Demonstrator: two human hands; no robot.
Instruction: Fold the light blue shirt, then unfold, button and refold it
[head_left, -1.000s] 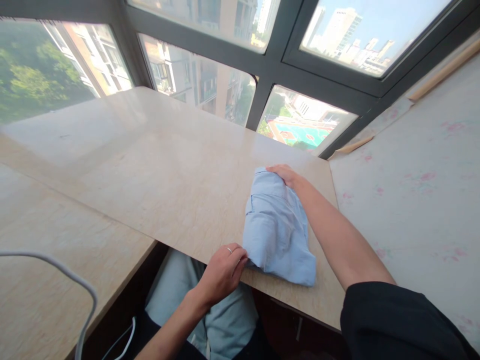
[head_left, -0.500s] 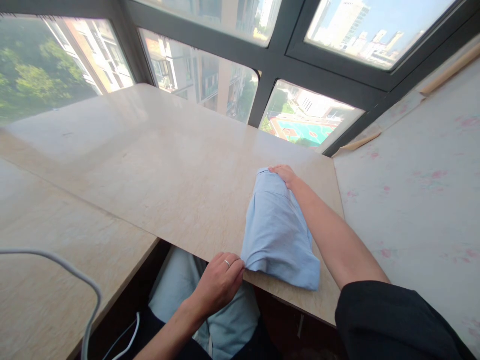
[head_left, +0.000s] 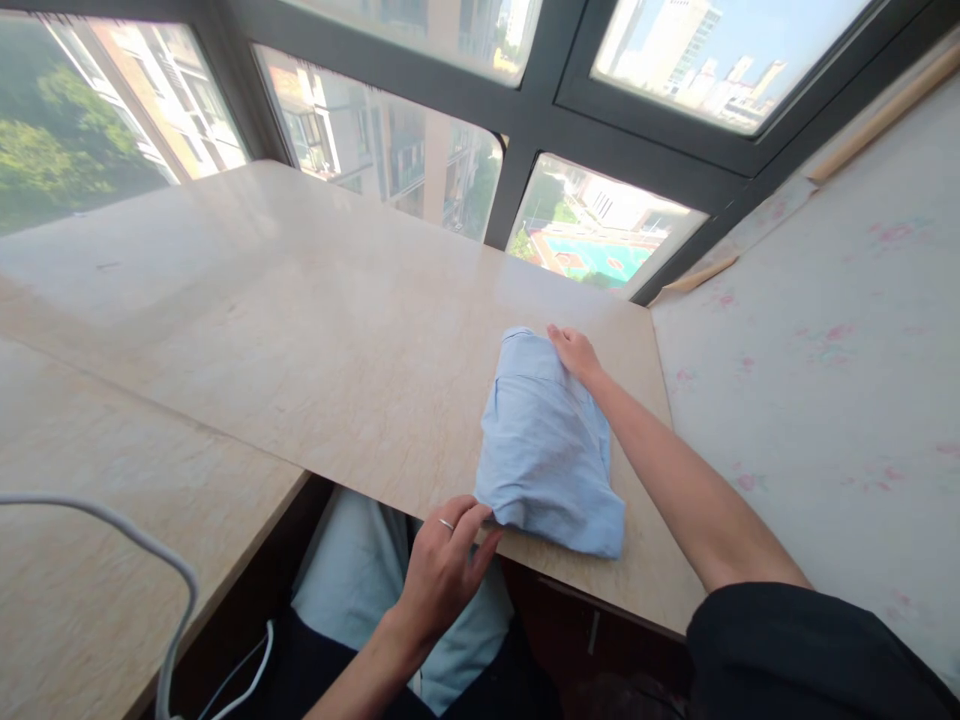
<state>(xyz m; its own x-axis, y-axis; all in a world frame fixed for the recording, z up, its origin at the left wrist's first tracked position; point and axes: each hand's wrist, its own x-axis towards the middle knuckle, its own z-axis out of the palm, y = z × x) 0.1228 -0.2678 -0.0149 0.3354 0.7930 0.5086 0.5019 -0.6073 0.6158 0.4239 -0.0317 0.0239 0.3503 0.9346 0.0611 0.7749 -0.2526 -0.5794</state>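
A folded light blue garment (head_left: 547, 450) lies on the beige marble-look tabletop (head_left: 337, 330), near its front right corner. My left hand (head_left: 448, 565) is at the garment's near left corner by the table edge, fingers loosely extended and just touching the cloth. My right hand (head_left: 574, 352) rests on the garment's far end, fingers laid flat on the fabric. A ring shows on my left hand.
A second, lower tabletop (head_left: 112, 520) sits at the left with a white cable (head_left: 142, 550) arching over it. A floral-patterned surface (head_left: 810, 370) rises at the right. Dark-framed windows (head_left: 525, 140) run behind the table. My lap shows in the gap below.
My left hand has loosened from a pinch on the garment's near corner to extended fingers. The garment has settled flatter. My right hand shifted slightly on the far end.
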